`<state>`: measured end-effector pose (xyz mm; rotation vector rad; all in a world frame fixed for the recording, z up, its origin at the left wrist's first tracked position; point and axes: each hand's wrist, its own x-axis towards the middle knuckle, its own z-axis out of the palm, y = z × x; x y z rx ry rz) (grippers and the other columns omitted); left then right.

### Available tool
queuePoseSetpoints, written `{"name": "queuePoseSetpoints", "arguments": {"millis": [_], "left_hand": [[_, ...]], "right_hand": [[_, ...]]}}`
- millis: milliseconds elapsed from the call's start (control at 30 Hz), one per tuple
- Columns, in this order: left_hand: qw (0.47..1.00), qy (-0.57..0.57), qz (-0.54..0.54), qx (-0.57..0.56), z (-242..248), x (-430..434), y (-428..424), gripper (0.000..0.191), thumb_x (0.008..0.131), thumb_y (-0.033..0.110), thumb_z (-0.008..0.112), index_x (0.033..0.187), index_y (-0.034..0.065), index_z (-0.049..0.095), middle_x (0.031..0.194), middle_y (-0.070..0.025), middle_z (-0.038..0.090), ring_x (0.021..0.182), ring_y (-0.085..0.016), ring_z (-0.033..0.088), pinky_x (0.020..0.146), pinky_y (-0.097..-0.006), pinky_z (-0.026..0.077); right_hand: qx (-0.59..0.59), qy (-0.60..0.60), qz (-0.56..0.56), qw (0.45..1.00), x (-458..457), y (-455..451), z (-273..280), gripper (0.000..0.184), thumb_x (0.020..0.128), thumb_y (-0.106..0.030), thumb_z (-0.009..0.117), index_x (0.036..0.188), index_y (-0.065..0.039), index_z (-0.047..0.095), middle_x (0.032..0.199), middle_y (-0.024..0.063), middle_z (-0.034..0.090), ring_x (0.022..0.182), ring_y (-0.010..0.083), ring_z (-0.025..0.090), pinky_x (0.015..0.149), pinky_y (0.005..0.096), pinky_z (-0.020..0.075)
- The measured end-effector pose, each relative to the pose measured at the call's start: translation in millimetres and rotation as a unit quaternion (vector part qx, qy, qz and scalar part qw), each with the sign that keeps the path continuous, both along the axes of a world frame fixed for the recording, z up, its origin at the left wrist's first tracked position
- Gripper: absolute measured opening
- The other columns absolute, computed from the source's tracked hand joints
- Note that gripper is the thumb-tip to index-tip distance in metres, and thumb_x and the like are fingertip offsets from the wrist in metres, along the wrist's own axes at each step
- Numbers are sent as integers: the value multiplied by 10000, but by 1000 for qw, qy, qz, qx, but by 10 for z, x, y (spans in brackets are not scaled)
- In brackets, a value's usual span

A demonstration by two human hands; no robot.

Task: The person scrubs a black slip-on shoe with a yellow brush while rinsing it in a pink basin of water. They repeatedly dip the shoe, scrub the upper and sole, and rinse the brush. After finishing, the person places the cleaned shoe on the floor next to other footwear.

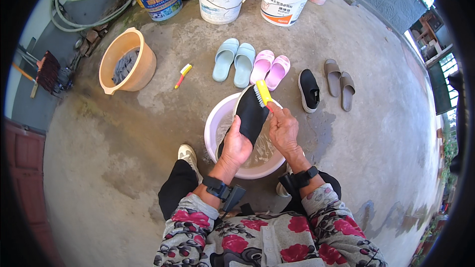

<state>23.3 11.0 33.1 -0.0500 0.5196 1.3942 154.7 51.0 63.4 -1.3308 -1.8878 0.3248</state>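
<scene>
My left hand (237, 141) grips a black slip-on shoe (249, 113) with a white sole, tilted above a pale pink plastic basin (211, 133). Water with some suds lies in the basin. In my right hand (284, 128) is a scrubbing brush (263, 92) with a yellow head, a red handle and white bristles. Its bristles rest against the upper of the shoe near the far end. A matching black slip-on shoe (308, 89) lies on the concrete to the right of the basin.
Beyond the basin stand light blue slides (224, 63) and pink slides (278, 71); brown slides (347, 91) lie to the right. A second brush (183, 76) and an orange tub (148, 63) holding grey cloth are at left. Several buckets (222, 3) line the back.
</scene>
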Motion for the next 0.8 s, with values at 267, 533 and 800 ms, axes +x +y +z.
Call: {"name": "queuePoseSetpoints", "arguments": {"millis": [267, 533, 800], "left_hand": [[1000, 28, 15, 2, -84, -38, 32, 474, 931, 382, 446, 1258, 40, 459, 1250, -71, 524, 1144, -194, 484, 1031, -334, 316], [1000, 20, 13, -2, -10, -226, 118, 743, 877, 646, 254, 1268, 46, 451, 1232, -120, 528, 1128, -261, 495, 997, -389, 352], [999, 39, 11, 14, 90, -156, 96, 813, 836, 701, 277, 1287, 40, 424, 1282, -108, 488, 1168, -250, 461, 1019, -374, 322]], "right_hand": [[-56, 26, 86, 994, -115, -128, -123, 301, 745, -20, 542, 1040, -22, 602, 787, 203, 589, 676, 350, 580, 595, 423, 465], [-128, 35, 221, 966, -158, -677, 81, 340, 756, -38, 548, 1095, -30, 570, 705, 196, 547, 582, 374, 553, 508, 453, 430], [-93, -42, 202, 974, -144, -597, 74, 334, 756, -81, 560, 1088, -94, 590, 734, 154, 550, 517, 353, 543, 469, 444, 435]]}}
